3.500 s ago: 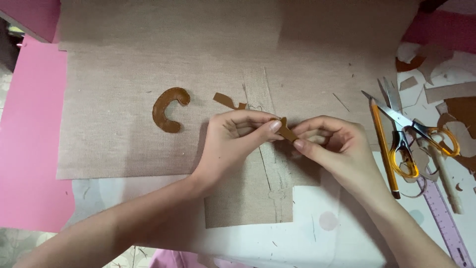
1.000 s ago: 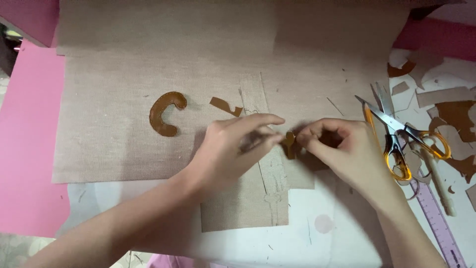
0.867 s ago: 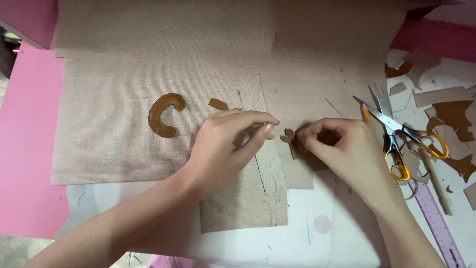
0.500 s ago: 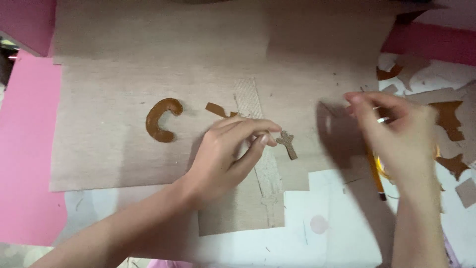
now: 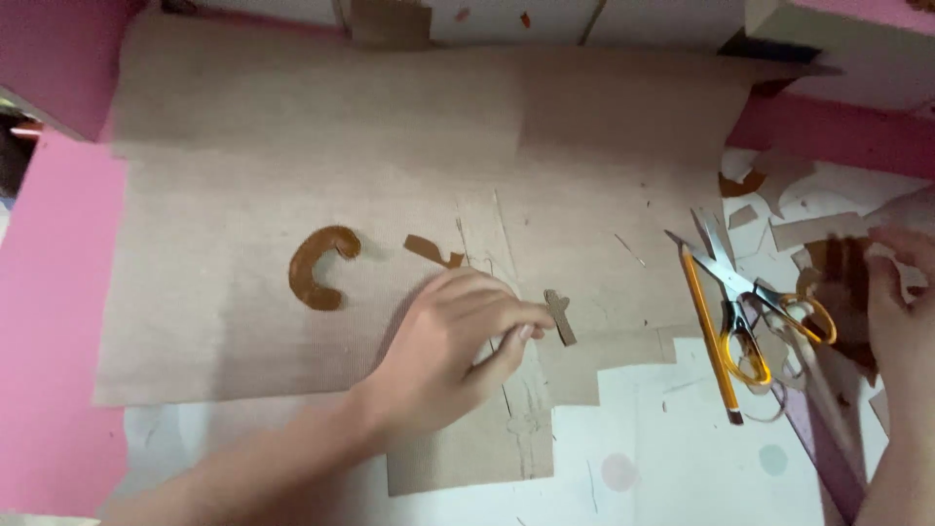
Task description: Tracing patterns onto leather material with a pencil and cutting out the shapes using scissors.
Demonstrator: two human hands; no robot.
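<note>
Three brown cut-outs lie on the burlap sheet — work partway through.
Left hand pins the small cross-shaped piece with loose fingertips; right hand half-curled among cardboard scraps at the desk's right edge, beyond the scissors — empty or not, unclear.

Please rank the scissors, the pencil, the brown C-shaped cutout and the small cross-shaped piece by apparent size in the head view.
1. scissors and pencil, too similar to separate
2. C-shaped cutout
3. cross-shaped piece

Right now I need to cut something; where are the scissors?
In the head view, the scissors lie at the right, beside the pencil, near the right hand.
</note>
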